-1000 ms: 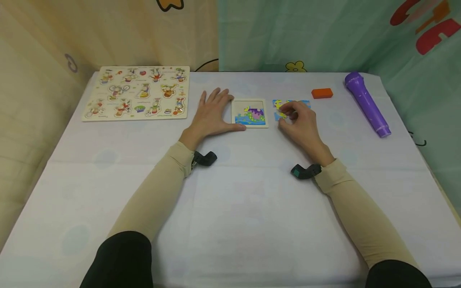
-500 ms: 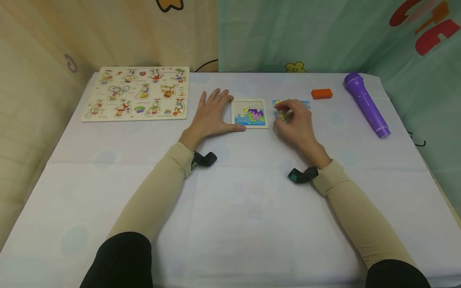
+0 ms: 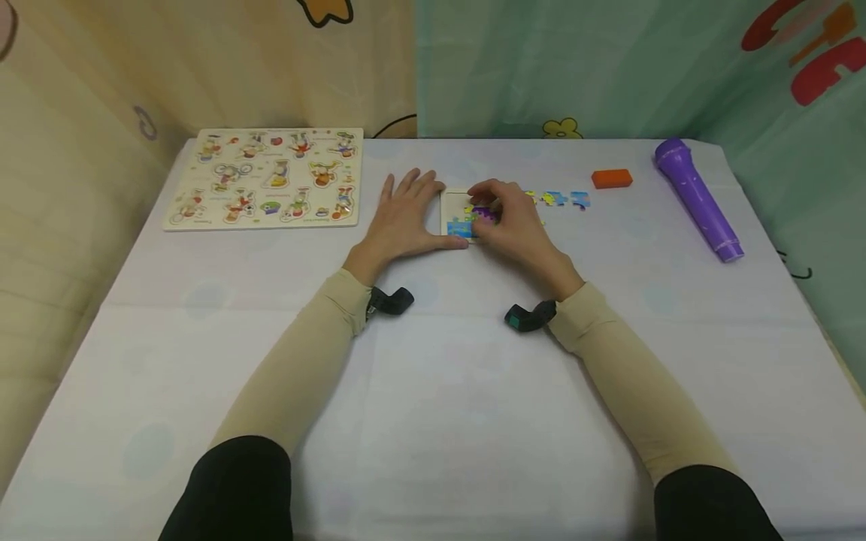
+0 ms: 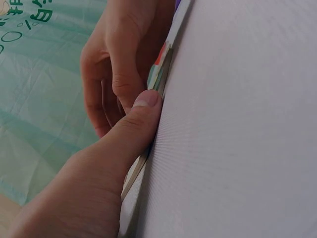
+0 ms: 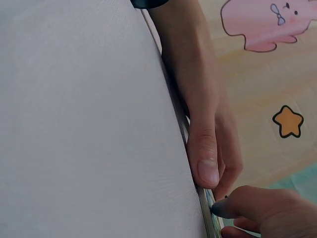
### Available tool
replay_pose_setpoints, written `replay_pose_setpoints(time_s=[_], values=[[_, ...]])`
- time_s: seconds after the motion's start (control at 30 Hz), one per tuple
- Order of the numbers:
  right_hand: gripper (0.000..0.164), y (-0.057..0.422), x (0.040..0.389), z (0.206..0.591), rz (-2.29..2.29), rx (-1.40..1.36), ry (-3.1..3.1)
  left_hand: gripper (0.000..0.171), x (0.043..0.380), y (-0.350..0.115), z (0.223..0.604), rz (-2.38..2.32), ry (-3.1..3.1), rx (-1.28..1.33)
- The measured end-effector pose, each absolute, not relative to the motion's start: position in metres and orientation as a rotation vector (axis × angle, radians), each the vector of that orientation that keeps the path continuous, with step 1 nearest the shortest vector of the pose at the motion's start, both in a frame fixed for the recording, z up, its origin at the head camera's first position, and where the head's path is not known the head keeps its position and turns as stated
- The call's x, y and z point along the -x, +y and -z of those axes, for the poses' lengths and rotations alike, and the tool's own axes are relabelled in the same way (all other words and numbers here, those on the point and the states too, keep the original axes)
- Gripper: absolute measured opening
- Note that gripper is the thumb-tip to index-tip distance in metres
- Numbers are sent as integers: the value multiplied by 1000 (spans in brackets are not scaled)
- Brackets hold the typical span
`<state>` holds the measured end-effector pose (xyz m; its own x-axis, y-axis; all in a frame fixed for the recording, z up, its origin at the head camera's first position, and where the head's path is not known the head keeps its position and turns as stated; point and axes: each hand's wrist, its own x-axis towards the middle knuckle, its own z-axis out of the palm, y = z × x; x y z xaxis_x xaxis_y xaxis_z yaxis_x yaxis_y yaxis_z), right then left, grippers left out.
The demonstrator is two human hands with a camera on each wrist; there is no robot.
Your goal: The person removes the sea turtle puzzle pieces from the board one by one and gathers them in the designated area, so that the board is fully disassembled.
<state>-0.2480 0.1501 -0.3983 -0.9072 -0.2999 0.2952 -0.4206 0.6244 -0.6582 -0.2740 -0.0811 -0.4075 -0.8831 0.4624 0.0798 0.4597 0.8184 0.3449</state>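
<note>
In the head view my left hand [image 3: 401,223] lies spread at the left of a small wooden jigsaw frame [image 3: 455,194]. Its thumb rests along the frame's near edge, which the left wrist view shows close up. The frame holds blue, purple and yellow pieces in its lower part. Over the frame's right side is my right hand [image 3: 517,225], fingers curled toward the thumb in a pinch on a jigsaw piece mostly hidden by them. Loose jigsaw pieces [image 3: 555,198] lie on the cloth beyond the right hand, some partly covered by it.
A large wooden picture board [image 3: 264,180] lies at the back left. An orange block [image 3: 612,179] and a purple microphone-shaped toy [image 3: 700,199] lie at the back right. Curtains [image 3: 501,68] hang behind the white-covered table [image 3: 433,421].
My right hand has moved left from the loose pieces to over the wooden frame, uncovering several of those pieces. The left hand keeps its place on the frame. The head view shifts slightly.
</note>
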Motion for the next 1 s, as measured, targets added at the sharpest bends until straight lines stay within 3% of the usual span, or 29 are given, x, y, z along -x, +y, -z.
replay_pose_setpoints(time_s=[0.53,1.0], values=[[52,149,258,396,-1190,-686,-2756,114,274,-81,408,-551,2986,-752],[25,163,247,388,-1650,-399,-2527,113,274,-81,408,-559,2985,-751]])
